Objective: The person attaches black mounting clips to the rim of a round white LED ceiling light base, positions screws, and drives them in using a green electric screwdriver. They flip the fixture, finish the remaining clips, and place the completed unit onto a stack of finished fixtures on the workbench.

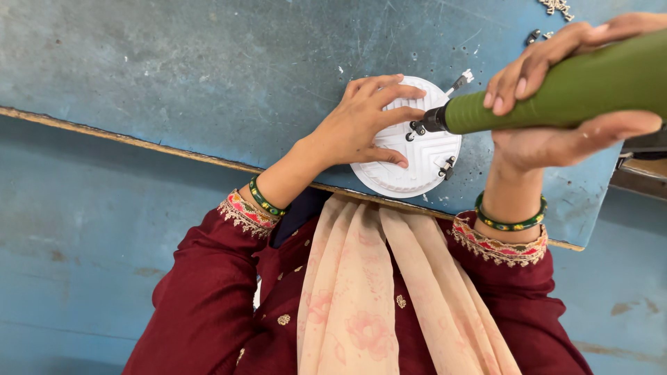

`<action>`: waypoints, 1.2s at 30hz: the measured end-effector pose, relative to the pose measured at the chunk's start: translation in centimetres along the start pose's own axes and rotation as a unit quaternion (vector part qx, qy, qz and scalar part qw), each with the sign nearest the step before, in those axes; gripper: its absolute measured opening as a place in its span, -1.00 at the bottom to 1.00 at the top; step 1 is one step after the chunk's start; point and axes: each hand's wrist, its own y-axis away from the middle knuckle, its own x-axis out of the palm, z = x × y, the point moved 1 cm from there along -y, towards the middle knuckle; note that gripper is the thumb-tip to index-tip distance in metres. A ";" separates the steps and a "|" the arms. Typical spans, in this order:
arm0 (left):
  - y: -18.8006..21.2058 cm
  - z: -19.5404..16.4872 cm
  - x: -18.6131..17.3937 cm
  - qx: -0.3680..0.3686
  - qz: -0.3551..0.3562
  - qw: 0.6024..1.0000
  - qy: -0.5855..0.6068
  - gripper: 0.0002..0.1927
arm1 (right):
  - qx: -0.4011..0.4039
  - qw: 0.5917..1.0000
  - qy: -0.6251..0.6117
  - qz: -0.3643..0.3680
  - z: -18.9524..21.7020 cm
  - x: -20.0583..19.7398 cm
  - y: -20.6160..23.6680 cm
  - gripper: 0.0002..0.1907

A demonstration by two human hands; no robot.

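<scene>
A round white ribbed plastic housing [425, 161] lies near the front edge of a worn blue table [208, 69]. My left hand [368, 121] rests flat on its left half, fingers spread over the ribs. My right hand [556, 104] grips a green electric screwdriver [570, 90], whose black tip sits on a small metal clip [417, 129] on the housing. A second metal clip [447, 167] sits at the housing's right rim, and a white wire end [461, 80] sticks out at its top.
Small loose screws and metal bits [552, 8] lie at the table's far right corner. A dark metal object [643, 163] borders the table on the right. The blue floor [83, 243] lies below the table edge.
</scene>
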 end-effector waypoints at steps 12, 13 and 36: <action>-0.5 0.3 0.5 -0.035 -0.004 0.999 0.038 -0.23 | 0.066 0.993 -0.019 0.092 -0.8 -1.6 -0.9 0.17; -0.5 0.3 0.5 -0.034 -0.007 0.999 0.037 -0.23 | 0.076 0.993 -0.023 0.085 -0.8 -1.6 -0.7 0.19; -0.7 0.5 0.7 -0.044 -0.004 0.998 0.047 -0.27 | -0.017 0.996 0.082 0.037 -0.2 0.2 -1.1 -0.11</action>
